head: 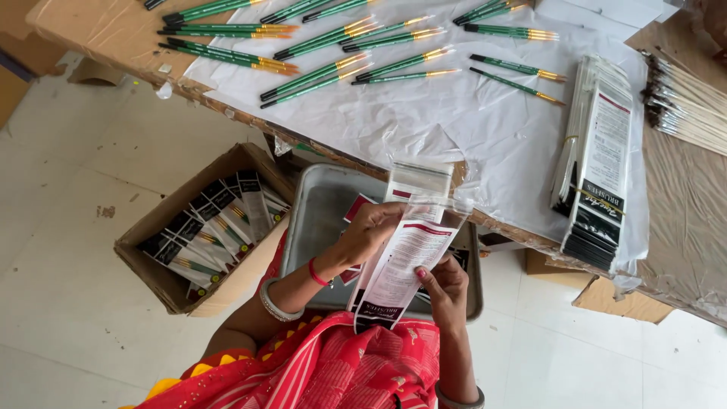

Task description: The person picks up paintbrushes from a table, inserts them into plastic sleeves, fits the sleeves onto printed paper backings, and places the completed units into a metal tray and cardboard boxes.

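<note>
Clear plastic sleeve with a printed card, held over a grey tray: light, floppy, slippery, best gripped by its edges. Left hand pinches the sleeve; right hand pinches the card. Green brushes lie on the table.

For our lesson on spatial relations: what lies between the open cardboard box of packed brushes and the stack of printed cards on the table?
In the head view, between the cardboard box and the stack of cards sits a grey metal tray, with both hands holding a clear sleeve with a printed card over it.
</note>
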